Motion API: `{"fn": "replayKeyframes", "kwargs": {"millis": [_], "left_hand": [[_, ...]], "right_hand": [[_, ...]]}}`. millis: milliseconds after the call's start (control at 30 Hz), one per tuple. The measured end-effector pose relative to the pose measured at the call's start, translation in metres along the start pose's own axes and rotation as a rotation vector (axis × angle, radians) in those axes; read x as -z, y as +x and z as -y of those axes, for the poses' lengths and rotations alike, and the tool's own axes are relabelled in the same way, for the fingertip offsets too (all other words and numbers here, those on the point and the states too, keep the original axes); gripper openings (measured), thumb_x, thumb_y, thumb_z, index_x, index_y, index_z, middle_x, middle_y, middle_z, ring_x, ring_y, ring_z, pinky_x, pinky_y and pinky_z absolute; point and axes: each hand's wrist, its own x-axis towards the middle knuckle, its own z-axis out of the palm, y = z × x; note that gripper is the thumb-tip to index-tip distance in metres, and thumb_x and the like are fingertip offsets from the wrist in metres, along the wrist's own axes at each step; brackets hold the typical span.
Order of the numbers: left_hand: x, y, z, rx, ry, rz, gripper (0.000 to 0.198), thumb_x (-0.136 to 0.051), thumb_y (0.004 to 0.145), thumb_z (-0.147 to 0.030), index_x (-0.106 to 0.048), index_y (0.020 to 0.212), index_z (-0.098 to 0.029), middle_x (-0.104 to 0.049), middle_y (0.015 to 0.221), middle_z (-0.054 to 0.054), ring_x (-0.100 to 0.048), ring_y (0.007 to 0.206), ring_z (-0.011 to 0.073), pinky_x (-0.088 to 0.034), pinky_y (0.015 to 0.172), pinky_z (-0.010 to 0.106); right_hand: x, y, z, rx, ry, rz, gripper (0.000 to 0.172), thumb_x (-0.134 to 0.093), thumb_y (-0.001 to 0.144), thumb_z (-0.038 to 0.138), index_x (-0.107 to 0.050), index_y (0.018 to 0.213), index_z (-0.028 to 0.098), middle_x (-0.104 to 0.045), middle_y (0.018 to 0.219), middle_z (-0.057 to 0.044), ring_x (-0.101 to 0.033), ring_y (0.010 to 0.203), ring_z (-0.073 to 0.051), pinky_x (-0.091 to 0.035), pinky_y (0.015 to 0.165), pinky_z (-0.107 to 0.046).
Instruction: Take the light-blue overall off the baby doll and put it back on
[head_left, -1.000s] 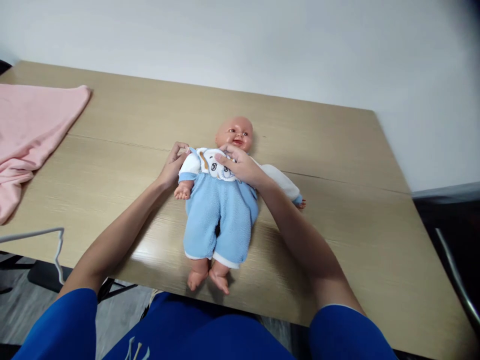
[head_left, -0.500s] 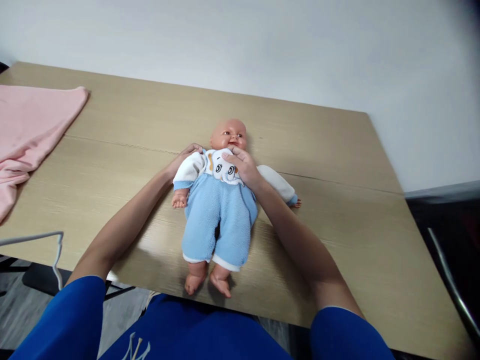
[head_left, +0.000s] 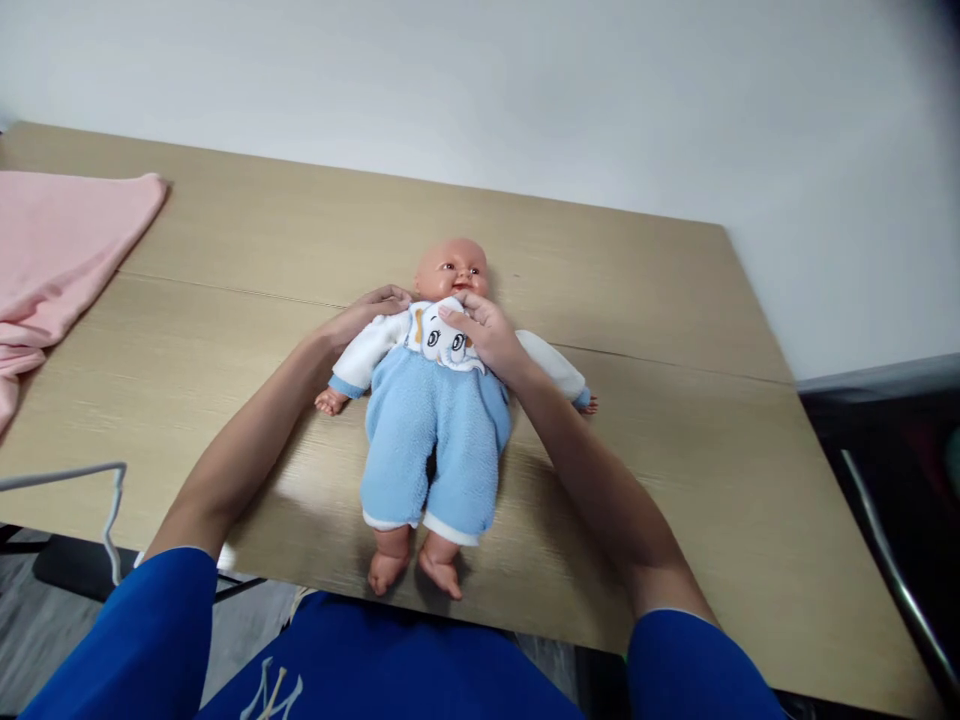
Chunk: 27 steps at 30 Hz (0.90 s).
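Observation:
A baby doll (head_left: 452, 268) lies on its back on the wooden table, head away from me and bare feet near the table's front edge. It wears a romper (head_left: 435, 425) with light blue legs, white sleeves and a cartoon animal face on the chest. At the doll's shoulder on the left, my left hand (head_left: 375, 306) has its fingers bent onto the neckline; some fingertips are hidden. My right hand (head_left: 489, 332) lies over the upper chest just under the chin, its thumb and fingers closed on the collar. Part of the doll's sleeve on the right is behind my right hand.
A pink cloth (head_left: 67, 250) lies rumpled on the left of the table (head_left: 675, 300). A white bent rod (head_left: 67, 476) sticks in at the front left edge. Behind the table stands a pale wall (head_left: 480, 90). A metal bar (head_left: 892, 560) shows past the right edge.
The doll's arm on the left has swung outward, its hand now farther left. My left hand has shifted slightly at the shoulder; my right hand stays at the collar.

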Motion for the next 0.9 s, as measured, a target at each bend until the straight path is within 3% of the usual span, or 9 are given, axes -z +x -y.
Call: {"fn": "replayKeyframes", "kwargs": {"millis": [100, 200, 300, 400, 533, 600, 667, 800, 900], "left_hand": [[0.017, -0.018, -0.012, -0.027, 0.214, 0.015, 0.041, -0.102, 0.088, -0.044, -0.078, 0.112, -0.020, -0.075, 0.115, 0.008, -0.072, 0.103, 0.0251, -0.059, 0.089, 0.036], [0.036, -0.026, -0.021, 0.021, 0.447, 0.045, 0.055, -0.108, 0.080, -0.049, -0.075, 0.115, -0.021, -0.075, 0.109, 0.006, -0.070, 0.099, 0.0260, -0.056, 0.083, 0.034], [0.046, -0.026, -0.023, 0.092, 0.574, 0.139, 0.063, -0.104, 0.079, -0.061, -0.081, 0.123, -0.022, -0.078, 0.109, 0.007, -0.071, 0.098, 0.0284, -0.054, 0.079, 0.032], [0.048, -0.024, -0.025, 0.077, 0.642, 0.229, 0.069, -0.097, 0.084, -0.068, -0.085, 0.135, -0.022, -0.083, 0.124, 0.010, -0.074, 0.110, 0.0317, -0.055, 0.087, 0.032], [0.046, -0.023, -0.027, 0.052, 0.673, 0.229, 0.068, -0.097, 0.085, -0.065, -0.086, 0.138, -0.023, -0.085, 0.128, 0.011, -0.074, 0.115, 0.0330, -0.054, 0.095, 0.033], [0.047, -0.024, -0.030, 0.045, 0.670, 0.214, 0.066, -0.099, 0.084, -0.063, -0.087, 0.136, -0.023, -0.086, 0.128, 0.011, -0.074, 0.115, 0.0335, -0.055, 0.098, 0.035], [0.048, -0.025, -0.035, 0.000, 0.710, 0.192, 0.064, -0.102, 0.082, -0.062, -0.088, 0.131, -0.023, -0.085, 0.129, 0.012, -0.074, 0.118, 0.0352, -0.056, 0.101, 0.038], [0.035, -0.031, -0.052, -0.228, 0.877, 0.068, 0.055, -0.093, 0.091, -0.065, -0.087, 0.126, -0.023, -0.080, 0.134, 0.016, -0.069, 0.129, 0.0398, -0.060, 0.101, 0.045], [-0.005, -0.034, -0.063, -0.448, 0.952, 0.024, 0.042, -0.078, 0.106, -0.056, -0.079, 0.133, -0.024, -0.078, 0.141, 0.014, -0.067, 0.134, 0.0366, -0.060, 0.110, 0.050]], "right_hand": [[0.011, -0.012, 0.017, 0.049, -0.326, 0.047, 0.052, -0.093, 0.089, 0.072, -0.072, 0.103, 0.026, -0.079, 0.100, -0.003, -0.071, 0.094, -0.025, -0.060, 0.083, -0.037], [0.029, -0.024, 0.036, 0.042, -0.628, 0.162, 0.041, -0.088, 0.097, 0.065, -0.076, 0.104, 0.026, -0.081, 0.101, -0.004, -0.070, 0.094, -0.028, -0.056, 0.086, -0.040], [0.052, -0.029, 0.049, -0.034, -0.761, 0.231, 0.039, -0.081, 0.102, 0.064, -0.077, 0.102, 0.026, -0.083, 0.105, -0.006, -0.071, 0.096, -0.030, -0.052, 0.084, -0.040], [0.069, -0.029, 0.050, -0.113, -0.855, 0.215, 0.043, -0.077, 0.102, 0.066, -0.072, 0.091, 0.025, -0.081, 0.100, -0.008, -0.070, 0.095, -0.031, -0.049, 0.084, -0.042], [0.072, -0.039, 0.031, 0.052, -0.881, 0.108, 0.041, -0.066, 0.109, 0.066, -0.071, 0.096, 0.027, -0.079, 0.100, -0.008, -0.071, 0.095, -0.032, -0.054, 0.090, -0.047], [0.072, -0.053, 0.015, 0.200, -0.889, -0.040, 0.035, -0.064, 0.111, 0.061, -0.073, 0.110, 0.027, -0.081, 0.114, -0.012, -0.074, 0.108, -0.035, -0.058, 0.101, -0.052], [0.079, -0.075, -0.001, 0.281, -0.925, -0.172, 0.039, -0.066, 0.109, 0.060, -0.073, 0.129, 0.026, -0.079, 0.132, -0.017, -0.073, 0.127, -0.040, -0.057, 0.116, -0.059], [0.113, -0.129, -0.030, 0.214, -1.048, -0.274, 0.075, -0.075, 0.103, 0.067, -0.060, 0.165, 0.026, -0.067, 0.166, -0.023, -0.061, 0.157, -0.048, -0.045, 0.135, -0.072], [0.140, -0.162, -0.044, 0.123, -1.029, -0.243, 0.074, -0.079, 0.102, 0.065, -0.065, 0.163, 0.027, -0.070, 0.164, -0.025, -0.064, 0.154, -0.052, -0.050, 0.131, -0.073]]}}
